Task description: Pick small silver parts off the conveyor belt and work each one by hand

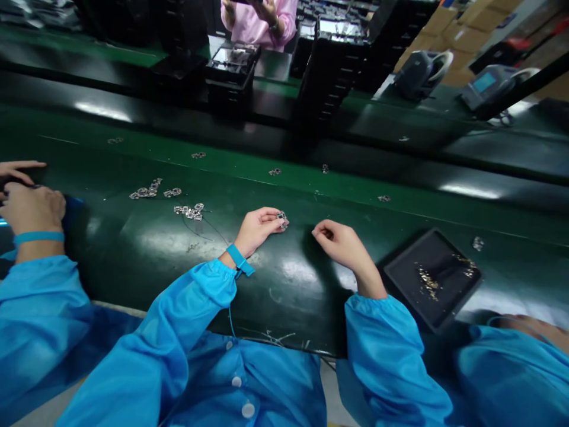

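Note:
My left hand [260,228] rests on the green belt [275,279], its fingers pinched on a small silvery metal part [281,219]. A blue wrist strap sits on that wrist. My right hand [340,242] lies a little to the right, fingers curled in; whether it holds anything is hidden. More small metal parts [190,211] lie in loose clusters on the belt to the left of my left hand. A black tray [433,279] with a few gold-coloured bits stands to the right of my right hand.
A co-worker's hands [29,201] in blue sleeves work at the far left. Another blue sleeve [511,362] shows at the lower right. Across the belt stand stacks of black trays [331,65], a person in pink [262,18] and tape dispensers [422,71].

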The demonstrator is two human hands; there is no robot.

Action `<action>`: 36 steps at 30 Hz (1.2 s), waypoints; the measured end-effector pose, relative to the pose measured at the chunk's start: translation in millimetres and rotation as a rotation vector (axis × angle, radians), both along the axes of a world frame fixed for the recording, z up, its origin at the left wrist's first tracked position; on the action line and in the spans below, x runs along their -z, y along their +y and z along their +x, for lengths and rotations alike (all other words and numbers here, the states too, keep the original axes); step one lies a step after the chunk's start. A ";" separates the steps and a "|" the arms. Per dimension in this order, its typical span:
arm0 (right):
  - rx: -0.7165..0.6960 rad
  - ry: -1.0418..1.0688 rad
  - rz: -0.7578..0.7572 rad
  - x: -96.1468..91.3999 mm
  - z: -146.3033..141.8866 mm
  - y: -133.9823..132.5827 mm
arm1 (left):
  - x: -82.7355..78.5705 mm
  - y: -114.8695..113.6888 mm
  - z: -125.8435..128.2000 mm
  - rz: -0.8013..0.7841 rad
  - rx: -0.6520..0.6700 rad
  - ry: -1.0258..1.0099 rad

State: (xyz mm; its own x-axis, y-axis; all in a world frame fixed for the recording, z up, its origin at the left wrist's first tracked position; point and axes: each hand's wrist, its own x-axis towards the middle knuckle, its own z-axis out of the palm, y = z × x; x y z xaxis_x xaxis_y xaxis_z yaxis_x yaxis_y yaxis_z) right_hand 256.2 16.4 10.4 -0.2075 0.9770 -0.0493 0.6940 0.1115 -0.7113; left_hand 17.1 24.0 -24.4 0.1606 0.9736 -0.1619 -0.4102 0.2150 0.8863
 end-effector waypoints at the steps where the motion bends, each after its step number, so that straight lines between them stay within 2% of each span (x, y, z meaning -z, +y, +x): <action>1: -0.057 0.018 -0.032 1.4 -2.2 -2.3 | -0.4 -0.7 1.2 0.001 0.005 0.008; 4: -0.141 0.107 -0.072 6.3 -14.2 -8.3 | -0.1 -2.3 3.8 0.013 0.036 0.036; 10: -0.140 -0.074 0.224 17.1 -37.3 -13.9 | 6.4 -2.2 4.9 0.048 0.128 0.110; 16: -0.051 0.051 0.362 23.2 -49.0 -17.0 | 7.4 -2.1 5.6 0.036 0.133 0.143; 20: -0.017 0.058 0.388 24.8 -51.5 -17.5 | 4.0 -3.1 5.1 0.021 0.135 0.158; 36: -0.069 0.009 0.425 22.3 -45.4 -16.3 | -7.5 -6.8 6.4 -0.053 0.155 0.215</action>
